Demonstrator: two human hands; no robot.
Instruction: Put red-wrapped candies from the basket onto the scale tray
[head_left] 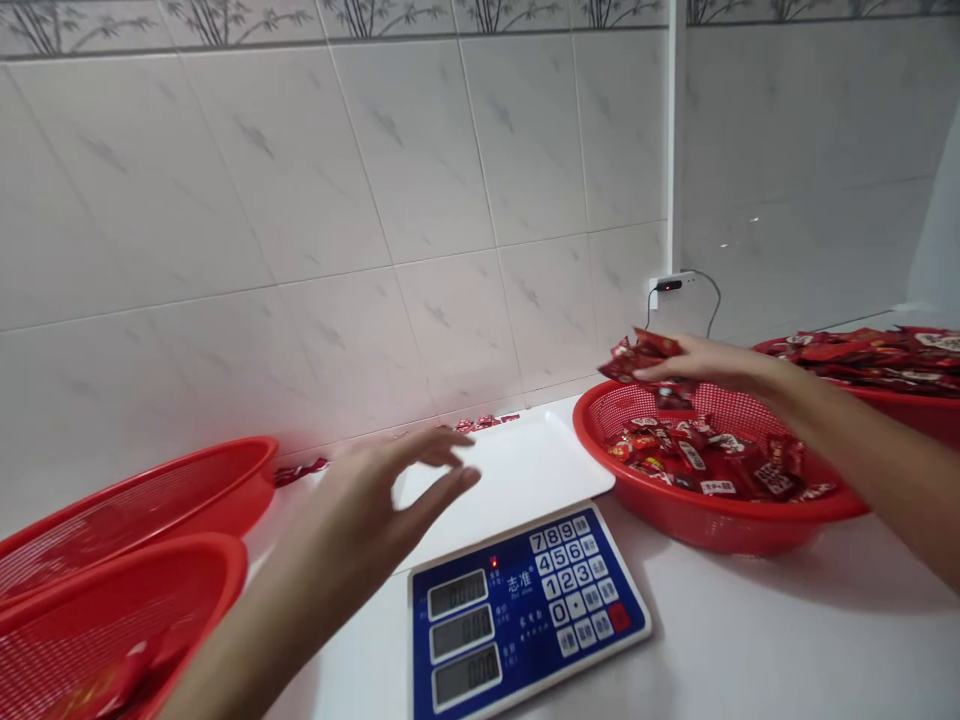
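Note:
A handful of red wrapped packets [636,356] is in my right hand [694,362], held over the rim of a red plastic basket [720,530]. Inside that basket lie many more small red packets [675,450]. My left hand [405,490] hovers above the left part of a white weighing tray [517,470], thumb and fingers apart, with nothing in it. The tray belongs to a digital scale with a blue keypad panel [525,620]; its displays appear to show zeros.
Two red baskets stand at the left, one behind [150,500] and one nearer [217,570] with a red packet [105,690] inside. Another basket heaped with packets [877,355] is at the far right. Loose packets [487,422] lie along the tiled wall. A socket strip [670,285] has a cable.

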